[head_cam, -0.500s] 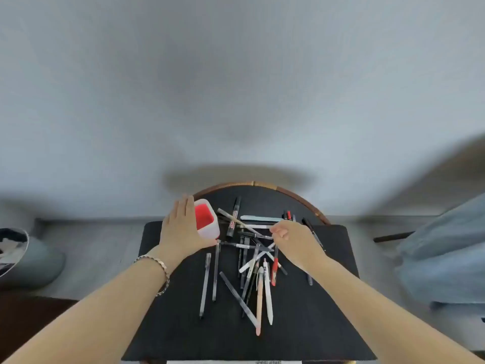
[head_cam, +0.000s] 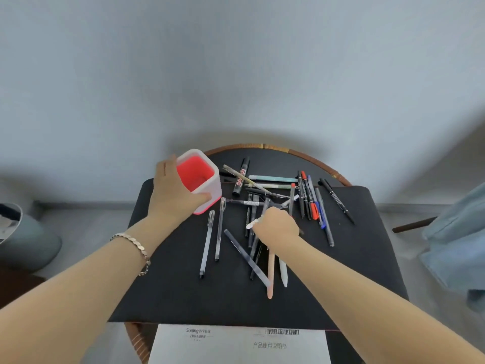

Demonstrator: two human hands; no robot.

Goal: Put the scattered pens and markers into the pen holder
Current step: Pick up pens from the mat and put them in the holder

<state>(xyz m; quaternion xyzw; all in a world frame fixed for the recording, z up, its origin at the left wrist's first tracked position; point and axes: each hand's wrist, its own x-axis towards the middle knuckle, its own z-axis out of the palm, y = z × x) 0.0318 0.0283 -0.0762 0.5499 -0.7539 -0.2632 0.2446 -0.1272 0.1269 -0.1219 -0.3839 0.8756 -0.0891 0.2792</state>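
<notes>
A white square pen holder [head_cam: 210,189] with a red inside stands at the back left of a black mat [head_cam: 354,258], tilted toward me. My left hand [head_cam: 174,191] is wrapped around its left side, thumb on the front wall. Several pens and markers [head_cam: 309,198] lie scattered across the mat's middle and right. My right hand [head_cam: 277,227] is closed over the middle of the pile, pinching a white pen [head_cam: 251,224] whose end sticks out to the left of my fingers.
The mat covers a small round table with a wooden rim [head_cam: 315,160]. A printed white booklet [head_cam: 238,345] lies at the near edge. A grey bin [head_cam: 23,237] stands on the floor to the left, pale blue fabric [head_cam: 456,240] to the right.
My right hand has moved nearer and down into the middle of the pile and closed on a white pen. The holder now tilts toward me in my left hand.
</notes>
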